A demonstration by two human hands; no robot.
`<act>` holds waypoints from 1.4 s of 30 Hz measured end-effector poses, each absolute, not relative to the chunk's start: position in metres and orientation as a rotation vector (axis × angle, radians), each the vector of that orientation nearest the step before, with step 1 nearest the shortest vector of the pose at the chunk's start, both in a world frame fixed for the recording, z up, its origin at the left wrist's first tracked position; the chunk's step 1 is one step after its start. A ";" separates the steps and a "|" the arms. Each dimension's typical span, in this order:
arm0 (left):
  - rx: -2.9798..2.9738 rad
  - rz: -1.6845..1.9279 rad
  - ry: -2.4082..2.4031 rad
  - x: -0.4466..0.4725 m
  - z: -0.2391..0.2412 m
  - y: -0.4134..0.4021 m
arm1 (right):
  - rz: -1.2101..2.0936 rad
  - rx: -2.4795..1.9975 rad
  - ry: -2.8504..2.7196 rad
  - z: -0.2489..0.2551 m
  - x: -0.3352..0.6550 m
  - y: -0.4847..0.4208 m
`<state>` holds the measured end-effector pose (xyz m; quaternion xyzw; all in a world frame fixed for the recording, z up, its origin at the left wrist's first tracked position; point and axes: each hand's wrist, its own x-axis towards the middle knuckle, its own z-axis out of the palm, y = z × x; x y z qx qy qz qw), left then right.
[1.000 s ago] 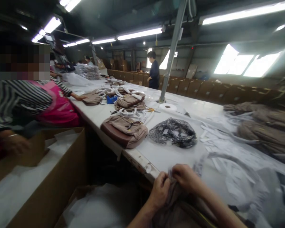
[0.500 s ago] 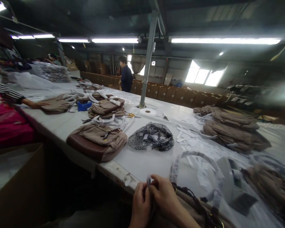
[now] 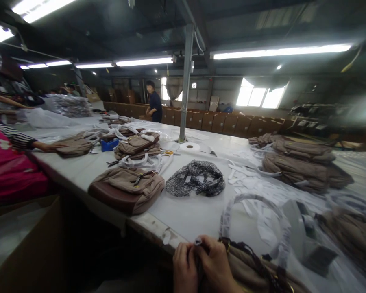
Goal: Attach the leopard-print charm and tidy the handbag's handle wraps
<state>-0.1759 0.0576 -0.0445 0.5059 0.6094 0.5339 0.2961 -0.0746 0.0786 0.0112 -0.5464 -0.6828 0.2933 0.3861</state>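
Observation:
At the bottom edge my left hand and my right hand are pressed together, fingers closed on the near end of a tan bag at the front edge of the white table. A small white strip pokes out between the fingers. A strap wrapped in white paper arches up from the bag. A dark braided trim with gold rings runs along the bag's top.
A tan and brown bag and a black-and-white patterned cloth lie ahead. Stacks of tan bags sit right, more at centre. A pole rises mid-table. A co-worker's pink-clad body is left; a cardboard box stands below.
My view swung right, then dipped slightly; both hands stayed clasped on the bag's end and sank toward the bottom edge. The co-worker at left slid mostly out of view.

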 end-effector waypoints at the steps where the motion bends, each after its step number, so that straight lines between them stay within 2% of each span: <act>1: 1.316 1.387 1.603 -0.177 -0.042 0.056 | 0.721 -1.383 -1.739 0.008 -0.074 0.077; 6: 1.098 1.292 1.479 -0.191 -0.030 0.056 | 0.750 -1.295 -1.716 0.009 -0.067 0.074; 12: 1.041 1.104 0.960 -0.212 -0.008 0.065 | 0.913 -1.181 -1.729 0.023 -0.059 0.073; 19: 0.997 1.442 1.431 -0.191 -0.036 0.056 | 0.925 -1.289 -1.567 0.026 -0.073 0.076; 24: 1.618 1.654 1.644 -0.188 -0.047 0.051 | 0.939 -1.435 -1.420 0.025 -0.079 0.082; 27: 2.034 1.724 1.571 -0.193 -0.042 0.049 | 1.141 -1.429 -1.255 0.021 -0.079 0.089; 30: 2.369 1.695 1.467 -0.199 -0.039 0.050 | 1.320 -1.411 -1.088 0.015 -0.080 0.095; 34: 2.590 1.583 1.400 -0.209 -0.043 0.056 | 1.330 -1.415 -1.023 0.012 -0.082 0.099; 39: 2.410 1.407 1.233 -0.218 -0.044 0.061 | 1.281 -1.326 -1.140 0.017 -0.077 0.096; 42: 1.845 1.217 1.321 -0.225 -0.034 0.060 | 1.334 -1.215 -1.132 0.027 -0.060 0.097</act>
